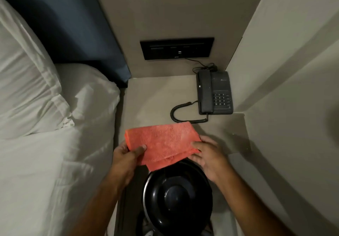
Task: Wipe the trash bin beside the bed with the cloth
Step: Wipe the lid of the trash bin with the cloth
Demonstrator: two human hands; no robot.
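Note:
An orange-red cloth (163,142) is stretched flat between my two hands, above the front edge of the bedside table. My left hand (128,155) pinches its left edge with the thumb on top. My right hand (207,155) holds the right edge with fingers spread along it. Directly below the cloth stands a glossy black round trash bin (178,197), seen from above, in the gap between the bed and the wall. The cloth's lower corner hangs over the bin's far rim without clearly touching it.
A white bed (45,162) with a pillow fills the left. A beige bedside table (150,100) carries a dark corded phone (214,92). A black wall panel (177,48) sits behind it. A pale wall (284,107) closes the right side.

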